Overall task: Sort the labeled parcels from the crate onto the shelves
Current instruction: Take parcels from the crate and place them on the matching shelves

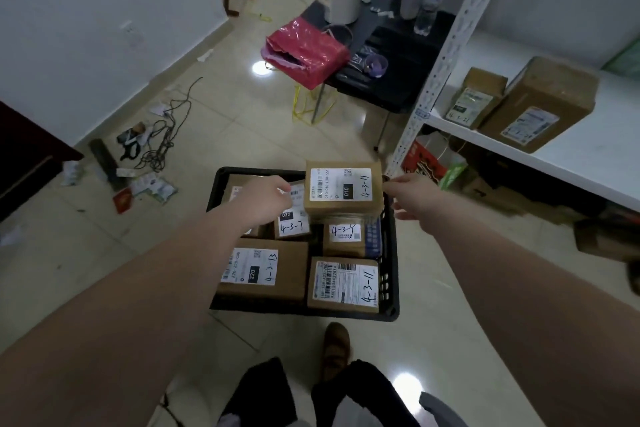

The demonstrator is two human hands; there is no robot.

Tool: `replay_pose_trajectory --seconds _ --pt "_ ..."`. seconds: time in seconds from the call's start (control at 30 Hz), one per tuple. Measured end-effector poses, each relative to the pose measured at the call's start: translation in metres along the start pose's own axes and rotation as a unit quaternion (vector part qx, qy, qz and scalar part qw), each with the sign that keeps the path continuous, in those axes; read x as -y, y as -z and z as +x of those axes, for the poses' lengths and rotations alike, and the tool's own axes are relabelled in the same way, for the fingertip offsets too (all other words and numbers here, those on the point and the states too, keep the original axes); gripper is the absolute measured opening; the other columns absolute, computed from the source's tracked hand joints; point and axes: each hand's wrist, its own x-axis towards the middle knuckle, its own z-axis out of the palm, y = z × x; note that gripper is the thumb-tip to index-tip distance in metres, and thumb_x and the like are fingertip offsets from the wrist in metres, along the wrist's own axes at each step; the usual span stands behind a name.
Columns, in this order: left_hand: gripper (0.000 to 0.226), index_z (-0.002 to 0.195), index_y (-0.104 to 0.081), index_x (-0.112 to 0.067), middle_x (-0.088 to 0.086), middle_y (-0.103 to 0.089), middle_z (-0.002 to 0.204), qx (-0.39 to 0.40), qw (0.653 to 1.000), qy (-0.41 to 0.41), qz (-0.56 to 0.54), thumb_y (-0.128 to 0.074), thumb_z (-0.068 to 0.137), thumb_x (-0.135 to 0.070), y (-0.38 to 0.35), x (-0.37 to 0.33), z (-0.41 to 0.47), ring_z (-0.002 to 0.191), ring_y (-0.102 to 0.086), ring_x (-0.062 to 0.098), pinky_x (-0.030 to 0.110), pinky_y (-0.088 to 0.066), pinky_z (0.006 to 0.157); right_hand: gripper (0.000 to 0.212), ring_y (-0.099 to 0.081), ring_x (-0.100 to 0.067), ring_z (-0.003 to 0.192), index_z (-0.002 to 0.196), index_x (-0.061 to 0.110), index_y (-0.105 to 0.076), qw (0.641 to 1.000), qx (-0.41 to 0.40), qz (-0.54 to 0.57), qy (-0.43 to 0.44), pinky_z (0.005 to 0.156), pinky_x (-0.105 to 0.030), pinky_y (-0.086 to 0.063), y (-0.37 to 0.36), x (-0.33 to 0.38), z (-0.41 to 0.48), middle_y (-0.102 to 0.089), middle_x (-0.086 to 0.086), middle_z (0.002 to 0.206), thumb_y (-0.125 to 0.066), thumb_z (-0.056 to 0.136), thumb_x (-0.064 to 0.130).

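A black plastic crate [390,274] stands on the tiled floor and holds several brown cardboard parcels with white labels. One parcel marked 4-3-11 [343,192] is raised above the others at the crate's far side. My left hand [265,201] holds its left side and my right hand [412,198] its right side, fingers curled against the box. Below lie parcels marked 4-3-7 [291,224], 4-3-13 [263,269] and another 4-3-11 [343,286]. The white shelf [588,152] at the right carries two labeled boxes [478,97].
A white slotted shelf upright [446,55] rises just right of the crate. Behind it a dark low table [394,80] bears a red bag, a white kettle and bottles. Cables and litter [152,142] lie on the floor at left. More boxes sit under the shelf.
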Motion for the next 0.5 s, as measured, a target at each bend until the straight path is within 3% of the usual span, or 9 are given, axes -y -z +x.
replay_pose_trajectory --seconds 0.17,0.27,0.33,0.43,0.5 --pt "0.047 0.141 -0.045 -0.015 0.011 -0.054 0.135 0.059 0.998 -0.001 0.019 -0.052 0.095 -0.019 -0.021 -0.007 0.035 0.107 -0.056 0.022 0.031 -0.044 0.087 0.017 -0.053 -0.021 0.085 0.097 0.009 -0.062 0.997 -0.019 0.053 -0.055 0.078 -0.037 -0.049 -0.009 -0.016 0.018 -0.058 -0.004 0.084 -0.057 0.095 0.025" --pt "0.040 0.136 -0.050 -0.025 0.004 -0.059 0.130 0.083 0.996 -0.024 -0.011 -0.052 0.096 -0.023 -0.034 -0.007 0.055 0.091 -0.061 0.020 0.026 -0.044 0.067 0.017 -0.052 -0.016 0.080 0.097 0.011 -0.057 0.993 -0.027 0.083 -0.077 0.083 -0.039 -0.050 -0.019 -0.026 0.028 -0.056 -0.001 0.084 -0.053 0.097 0.027" --pt "0.037 0.133 -0.049 -0.025 0.000 -0.061 0.123 0.098 0.994 -0.023 -0.029 -0.052 0.096 -0.020 -0.044 -0.003 0.064 0.083 -0.062 0.020 0.025 -0.043 0.059 0.020 -0.055 -0.021 0.088 0.100 0.010 -0.058 0.991 -0.026 0.100 -0.089 0.087 -0.042 -0.051 -0.026 -0.031 0.036 -0.058 -0.004 0.090 -0.051 0.097 0.028" --pt "0.047 0.142 -0.038 -0.025 0.002 -0.055 0.135 0.124 0.991 0.000 -0.058 -0.050 0.097 -0.018 -0.058 0.004 0.074 0.116 -0.055 0.028 0.036 -0.047 0.089 0.036 -0.054 -0.030 0.111 0.119 0.005 -0.058 0.990 -0.029 0.104 -0.095 0.100 -0.051 -0.047 -0.037 -0.038 0.046 -0.058 -0.013 0.117 -0.047 0.098 0.032" --pt "0.049 0.144 -0.034 -0.027 -0.002 -0.052 0.133 0.139 0.985 0.030 -0.097 -0.049 0.098 -0.021 -0.064 0.009 0.077 0.114 -0.051 0.023 0.040 -0.045 0.097 0.042 -0.051 -0.030 0.119 0.131 0.009 -0.053 0.985 -0.014 0.135 -0.103 0.102 -0.051 -0.046 -0.046 -0.042 0.051 -0.054 -0.012 0.129 -0.047 0.098 0.035"
